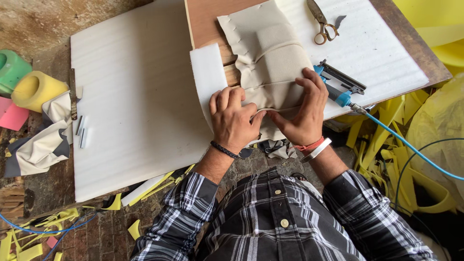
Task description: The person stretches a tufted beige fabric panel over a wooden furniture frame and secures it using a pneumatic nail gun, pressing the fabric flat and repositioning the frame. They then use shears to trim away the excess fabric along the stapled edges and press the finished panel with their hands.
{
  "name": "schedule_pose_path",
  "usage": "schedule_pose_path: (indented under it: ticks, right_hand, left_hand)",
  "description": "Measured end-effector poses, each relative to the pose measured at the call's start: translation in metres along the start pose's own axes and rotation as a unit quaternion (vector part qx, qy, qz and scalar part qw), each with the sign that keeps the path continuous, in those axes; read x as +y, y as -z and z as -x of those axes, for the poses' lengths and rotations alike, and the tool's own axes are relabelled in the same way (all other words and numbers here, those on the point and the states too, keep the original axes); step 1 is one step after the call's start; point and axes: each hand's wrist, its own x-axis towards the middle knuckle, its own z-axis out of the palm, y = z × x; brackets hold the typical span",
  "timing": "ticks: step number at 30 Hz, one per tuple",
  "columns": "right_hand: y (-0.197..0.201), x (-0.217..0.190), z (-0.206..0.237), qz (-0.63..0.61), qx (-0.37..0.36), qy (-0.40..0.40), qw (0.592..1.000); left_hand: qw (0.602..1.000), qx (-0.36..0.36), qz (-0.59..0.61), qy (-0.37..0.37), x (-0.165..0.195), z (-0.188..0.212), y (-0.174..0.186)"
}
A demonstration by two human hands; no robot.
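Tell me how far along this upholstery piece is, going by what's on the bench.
Looks done: the beige fabric is draped over the padded panel and gathered into pleats along its far edge. In hand: the left hand and right hand press and fold the fabric's near edge. Seemingly left: fastening that edge, since the blue staple gun lies unheld beside the right hand, and the scissors rest farther off.

Two hands [233, 121] [303, 112], one scissors [321, 21], one staple gun [338, 83], two foam cylinders [36, 89] [10, 69]
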Motion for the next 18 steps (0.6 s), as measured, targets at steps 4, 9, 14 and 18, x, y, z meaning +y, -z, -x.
schedule_pose_path:
  ticks: [4,9,14,18]
  right_hand:
    - [-0.001,0.021,0.004,-0.05,0.007,-0.003,0.999]
    - [0.017,0.13,0.009,-0.182,0.042,-0.258,0.948]
    - [0.018,0.243,0.008,0.184,-0.212,-0.224,0.933]
    - [0.001,0.278,0.0,0.178,-0.301,-0.204,0.914]
  left_hand:
    - [1.0,0.008,-0.003,0.027,0.006,-0.002,-0.001]
    - [0.997,0.007,-0.002,0.074,0.013,-0.008,-0.001]
    - [0.994,0.012,-0.017,0.105,0.016,-0.013,-0.005]
    - [0.993,0.009,-0.016,0.113,0.006,-0.017,-0.008]
